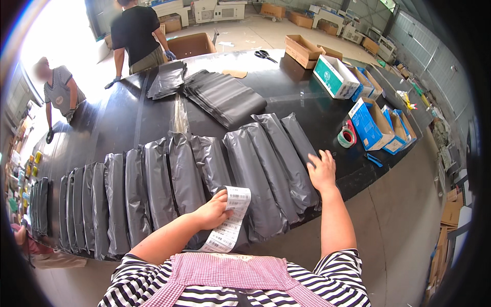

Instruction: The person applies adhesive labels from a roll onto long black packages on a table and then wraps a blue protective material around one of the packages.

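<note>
A strip of white printed labels (225, 236) hangs from my left hand (212, 211), which is closed on its upper part. The strip curls down toward my apron, above the grey plastic mailing bags. To the right, my right hand (322, 171) has its fingers apart beside the upper half of the rightmost filled bag (296, 135); whether the fingertips touch it I cannot tell. Several more long, filled bags (250, 179) stand side by side along the near table edge, stretching left. Behind them lies a stack of flat grey bags (225, 97).
On the black table (123, 125) are scissors (266, 56), tape rolls (347, 136), a blue cutter (374, 160) and opened boxes (372, 123) at right. Two people, one in a black shirt (135, 33), one in stripes (62, 87), stand across the table.
</note>
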Available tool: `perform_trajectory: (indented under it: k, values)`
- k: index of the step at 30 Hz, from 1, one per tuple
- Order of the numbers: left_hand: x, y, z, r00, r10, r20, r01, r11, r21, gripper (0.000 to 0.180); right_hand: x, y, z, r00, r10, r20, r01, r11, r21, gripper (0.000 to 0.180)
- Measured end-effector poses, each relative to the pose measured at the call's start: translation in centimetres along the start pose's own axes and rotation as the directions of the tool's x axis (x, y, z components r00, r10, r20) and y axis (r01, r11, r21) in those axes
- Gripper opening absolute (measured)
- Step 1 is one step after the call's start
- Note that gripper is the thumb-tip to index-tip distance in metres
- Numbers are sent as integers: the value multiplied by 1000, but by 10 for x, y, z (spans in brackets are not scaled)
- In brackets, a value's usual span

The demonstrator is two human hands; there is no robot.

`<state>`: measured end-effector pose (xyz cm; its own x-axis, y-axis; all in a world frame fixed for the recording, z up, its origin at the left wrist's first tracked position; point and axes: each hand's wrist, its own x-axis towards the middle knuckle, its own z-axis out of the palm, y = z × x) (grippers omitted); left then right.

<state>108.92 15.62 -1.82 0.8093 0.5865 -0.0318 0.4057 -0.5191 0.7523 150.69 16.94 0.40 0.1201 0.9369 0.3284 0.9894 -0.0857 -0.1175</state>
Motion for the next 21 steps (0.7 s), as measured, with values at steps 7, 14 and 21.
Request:
perform_trajectory:
  k: [7,14,21]
  values:
    - [-8,8,11,987,-10,-163,15,1000,28,36,-47,-41,29,969,92,229,-121,986,113,93]
    - [-9,2,6,989,-5,-148,3,1000,-12,38,-65,-39,11,990,25,140,-43,991,125,78]
    - [-40,-34,-44,932,-159,-324,241,942,231,34,-149,-104,-18,820,-572,6,550,792,266,87]
